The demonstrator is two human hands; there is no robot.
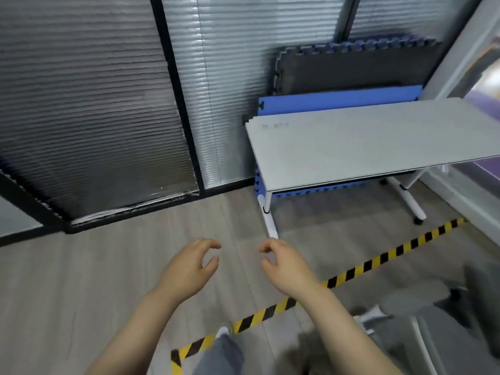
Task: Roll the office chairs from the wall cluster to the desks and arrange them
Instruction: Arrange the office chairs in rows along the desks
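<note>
My left hand [189, 269] and right hand [284, 266] hang loosely curled, holding nothing, above the floor [81, 280] near the desk [365, 142].

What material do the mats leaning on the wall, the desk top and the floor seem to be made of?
Mats: probably foam, matte black and blue, since their edges have interlocking puzzle teeth.
Desk top: likely laminate board, pale grey and matte, a thin flat slab with a darker edge, on white legs that look like painted metal.
Floor: wood-look planks, grey with grain lines; whether laminate or vinyl cannot be told.
</note>
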